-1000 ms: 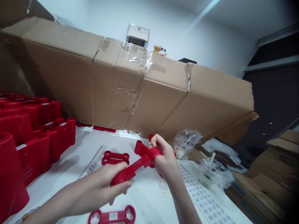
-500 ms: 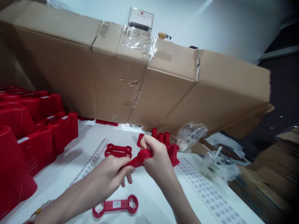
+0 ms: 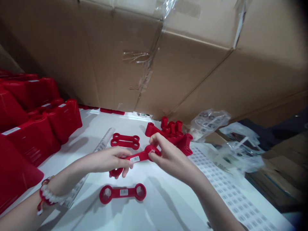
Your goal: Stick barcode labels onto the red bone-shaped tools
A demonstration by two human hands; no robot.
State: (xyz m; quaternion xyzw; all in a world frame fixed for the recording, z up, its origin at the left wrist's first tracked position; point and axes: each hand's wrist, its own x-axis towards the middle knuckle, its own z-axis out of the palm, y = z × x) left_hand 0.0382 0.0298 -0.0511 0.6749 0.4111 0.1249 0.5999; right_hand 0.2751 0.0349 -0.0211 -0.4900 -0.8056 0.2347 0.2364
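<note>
Between both hands I hold a red dumbbell-shaped plastic part (image 3: 141, 157) above the table, its white barcode label facing up. My left hand (image 3: 109, 161) grips it near its left ring, with the thumb beside the label. My right hand (image 3: 168, 155) pinches the right ring, thumb on the ring's edge. A matching labelled red part (image 3: 130, 192) lies flat on the table below my hands. Just behind my left hand, a pair of red parts (image 3: 125, 141) lies side by side.
Stacked red parts (image 3: 31, 131) fill the left side. More red pieces (image 3: 172, 131) lie behind my right hand. Barcode label sheets (image 3: 226, 186) lie at right and a curled one (image 3: 104, 141) at left. A cardboard wall (image 3: 120, 70) borders the back; plastic bags (image 3: 209, 123) sit at right.
The held red part has turned so that its labelled face shows, and my right hand has shifted from a wrapped grip to a pinch on the ring. The view has tipped downward.
</note>
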